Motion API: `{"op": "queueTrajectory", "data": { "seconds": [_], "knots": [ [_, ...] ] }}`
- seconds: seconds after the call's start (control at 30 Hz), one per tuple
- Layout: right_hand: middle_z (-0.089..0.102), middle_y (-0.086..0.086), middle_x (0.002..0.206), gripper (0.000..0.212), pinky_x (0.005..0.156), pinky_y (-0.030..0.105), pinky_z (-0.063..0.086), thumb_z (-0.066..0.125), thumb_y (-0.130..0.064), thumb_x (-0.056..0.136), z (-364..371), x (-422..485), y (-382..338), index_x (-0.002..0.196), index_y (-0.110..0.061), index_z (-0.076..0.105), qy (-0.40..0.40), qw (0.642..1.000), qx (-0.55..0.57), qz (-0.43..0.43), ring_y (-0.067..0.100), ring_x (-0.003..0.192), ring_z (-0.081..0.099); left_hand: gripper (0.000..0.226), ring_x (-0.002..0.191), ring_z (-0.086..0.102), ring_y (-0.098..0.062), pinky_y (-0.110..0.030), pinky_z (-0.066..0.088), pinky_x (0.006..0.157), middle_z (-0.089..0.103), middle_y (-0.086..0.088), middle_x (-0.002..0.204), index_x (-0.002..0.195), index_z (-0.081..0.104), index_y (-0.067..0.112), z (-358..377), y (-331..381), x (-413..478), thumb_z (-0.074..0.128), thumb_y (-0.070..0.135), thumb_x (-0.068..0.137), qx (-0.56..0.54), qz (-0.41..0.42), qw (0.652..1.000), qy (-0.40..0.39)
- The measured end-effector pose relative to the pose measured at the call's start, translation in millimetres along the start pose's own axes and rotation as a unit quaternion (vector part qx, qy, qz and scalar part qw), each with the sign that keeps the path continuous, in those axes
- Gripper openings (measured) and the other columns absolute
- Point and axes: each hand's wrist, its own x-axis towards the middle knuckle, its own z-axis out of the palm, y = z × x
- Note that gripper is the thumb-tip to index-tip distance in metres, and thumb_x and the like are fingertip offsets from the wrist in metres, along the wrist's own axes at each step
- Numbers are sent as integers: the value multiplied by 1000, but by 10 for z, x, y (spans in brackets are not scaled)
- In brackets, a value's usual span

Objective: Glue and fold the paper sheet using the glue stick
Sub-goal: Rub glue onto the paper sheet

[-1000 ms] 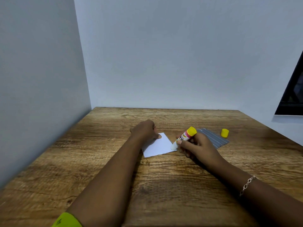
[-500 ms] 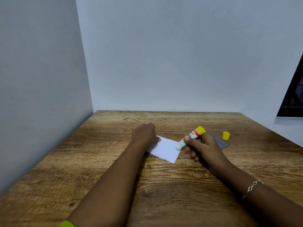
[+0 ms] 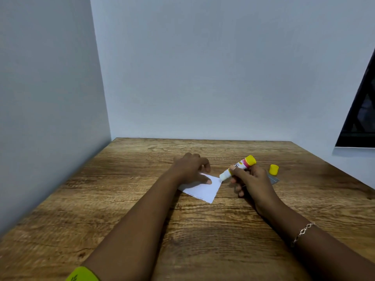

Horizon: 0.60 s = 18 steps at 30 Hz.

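A small white paper sheet [image 3: 204,189] lies flat on the wooden table [image 3: 125,199], turned like a diamond. My left hand [image 3: 190,169] presses its far left part down with spread fingers. My right hand [image 3: 250,181] grips an uncapped glue stick [image 3: 238,167] with a yellow end. The stick is tilted, and its white tip touches the sheet's right corner.
The yellow cap [image 3: 274,169] stands on the table behind my right hand, beside a grey lined sheet [image 3: 273,179] mostly hidden by that hand. Walls close the left and far sides. A dark screen [image 3: 361,110] hangs at the right.
The sheet has been turned clockwise under my left hand, so a corner points toward me. The glue tip has shifted from the right edge to the right corner.
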Motion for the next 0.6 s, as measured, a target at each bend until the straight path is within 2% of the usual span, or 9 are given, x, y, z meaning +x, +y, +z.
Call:
{"op": "queueTrajectory", "data": {
  "seconds": [0.13,0.3,0.43,0.6],
  "knots": [
    [56,5,55,12,34,21,35,59,-16,86,-6,-5,-2,77,-8,60,0,1000,4,3,9,38,44,35,112,41,-21,-42,30,90,54,5,98,101,57,22,3,-3,-1,62,49,79,22,-9,1000,-7],
    [56,6,55,13,34,20,33,58,-16,87,-4,-11,-9,77,-8,60,-7,1000,10,9,9,37,44,38,109,44,-24,-48,34,97,57,-5,105,82,49,20,-11,13,-25,61,56,76,46,-42,998,-10],
    [56,6,56,13,34,20,34,59,-17,86,-2,-7,-9,79,-6,61,-13,1000,-4,9,10,38,44,44,104,50,-25,-47,39,97,59,-6,104,84,54,15,-19,-14,-42,59,58,76,49,-72,996,-17],
    [58,10,62,11,35,21,36,58,-16,86,23,76,0,84,-5,60,-25,999,-45,0,9,41,46,37,102,52,-22,-45,38,97,63,-3,102,79,50,18,-21,-28,-64,62,53,76,17,-85,996,-1]
  ]
}}
